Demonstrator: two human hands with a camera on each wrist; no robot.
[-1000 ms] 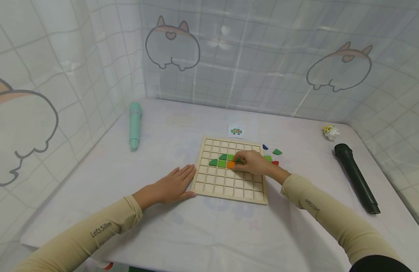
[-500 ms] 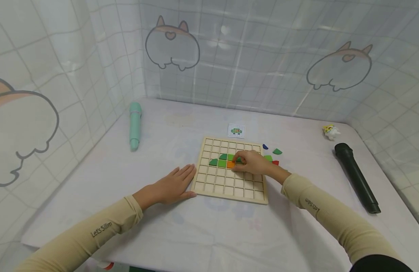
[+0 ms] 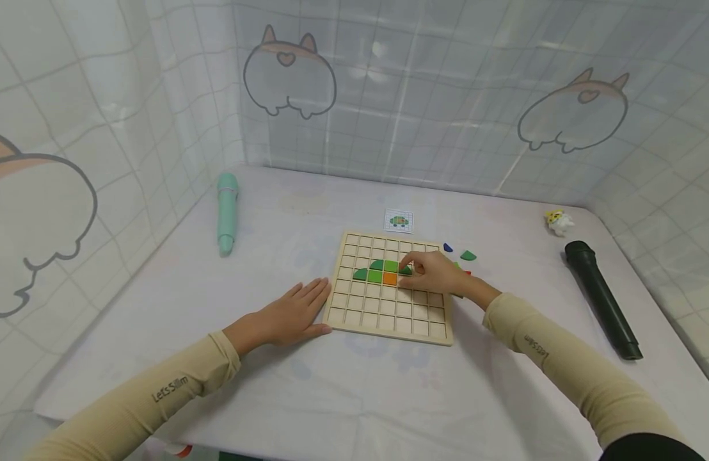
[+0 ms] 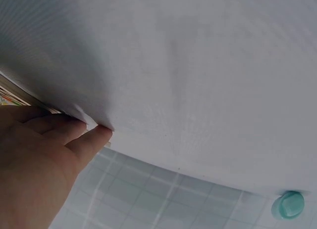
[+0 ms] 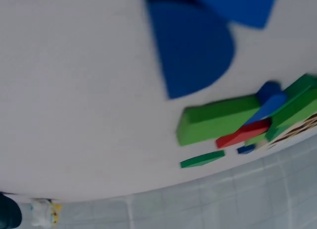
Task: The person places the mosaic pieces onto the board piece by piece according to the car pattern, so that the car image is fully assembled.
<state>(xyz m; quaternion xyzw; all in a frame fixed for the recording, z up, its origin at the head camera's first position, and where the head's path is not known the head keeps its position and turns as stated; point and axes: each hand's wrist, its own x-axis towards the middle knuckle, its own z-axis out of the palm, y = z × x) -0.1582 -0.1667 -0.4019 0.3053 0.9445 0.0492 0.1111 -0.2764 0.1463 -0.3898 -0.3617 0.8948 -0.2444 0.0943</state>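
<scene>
A square wooden grid board [image 3: 380,307] lies on the table. In its cells sit an orange square tile [image 3: 390,278], light green square tiles [image 3: 375,276] and dark green curved tiles [image 3: 360,274]. My left hand [image 3: 291,315] rests flat on the cloth with its fingertips against the board's left edge. Over the board's right half is my right hand [image 3: 435,272], index finger and thumb parted just right of the orange tile. A dark green tile [image 3: 406,270] shows between them. The right wrist view does not show the fingers.
Loose blue pieces [image 5: 195,51], a light green block [image 5: 218,117] and a red piece [image 5: 242,133] lie right of the board. Behind it is a small picture card [image 3: 398,221]. A mint microphone [image 3: 227,214], a black microphone [image 3: 602,299] and a small figurine [image 3: 558,222] stand further out.
My right hand has shifted slightly right, its fingers coming off the orange tile, which now shows whole. My left hand stays in place.
</scene>
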